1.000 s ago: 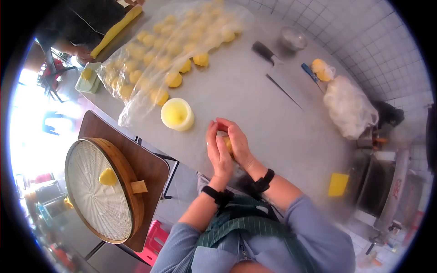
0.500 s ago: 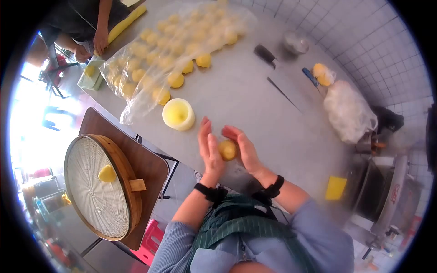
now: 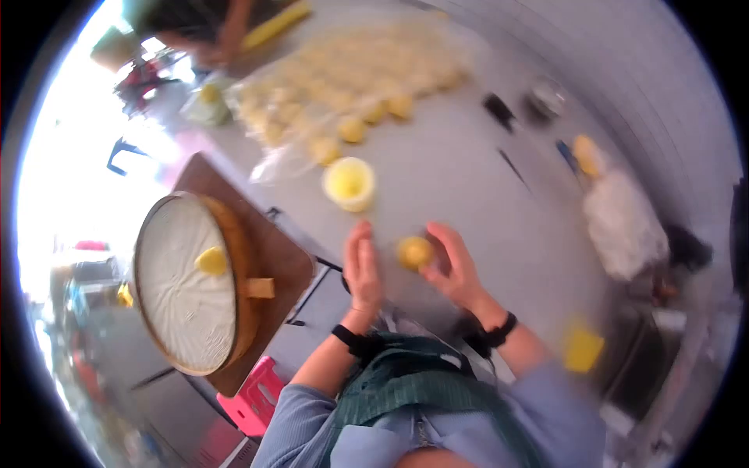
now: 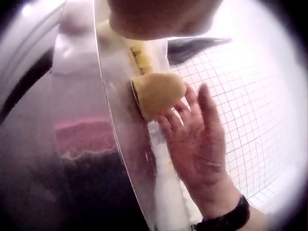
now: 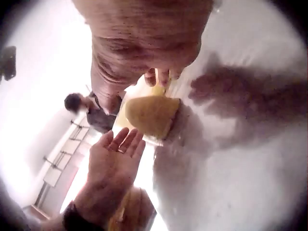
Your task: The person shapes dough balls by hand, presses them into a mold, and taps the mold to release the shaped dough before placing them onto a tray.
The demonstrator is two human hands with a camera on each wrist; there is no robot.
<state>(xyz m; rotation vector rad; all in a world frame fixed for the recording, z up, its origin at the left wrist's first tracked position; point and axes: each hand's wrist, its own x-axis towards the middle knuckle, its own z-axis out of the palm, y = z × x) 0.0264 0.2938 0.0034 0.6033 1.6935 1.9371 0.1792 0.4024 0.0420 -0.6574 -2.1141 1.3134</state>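
Observation:
A domed piece of yellow dough (image 3: pixel 414 253) stands upright on the grey table between both hands, its flat base down. My left hand (image 3: pixel 363 269) is to its left, fingers straight and apart from the dough. My right hand (image 3: pixel 456 269) is on the other side, fingers extended and thumb tip close beside the dough. In the left wrist view the dough (image 4: pixel 161 91) rises to a smooth, rounded top. In the right wrist view the left hand (image 5: pixel 113 163) shows its open palm. A white cup (image 3: pixel 328 187) with yellow inside stands beyond the left fingertips.
Clear plastic (image 3: pixel 269 168) covers several yellow dough pieces (image 3: pixel 351 129) at the back. A round woven tray (image 3: pixel 183 304) with one yellow piece (image 3: pixel 211 260) sits on a brown side table (image 3: pixel 292 269). Right: a dark-handled tool (image 3: pixel 499 111), a thin blade and a white bag (image 3: pixel 624 226). Another person works at the far left.
My hands, cupped together around the dough at first, have parted to either side, leaving it standing on the table. The head view has shifted, so the surroundings appear further right and blurred.

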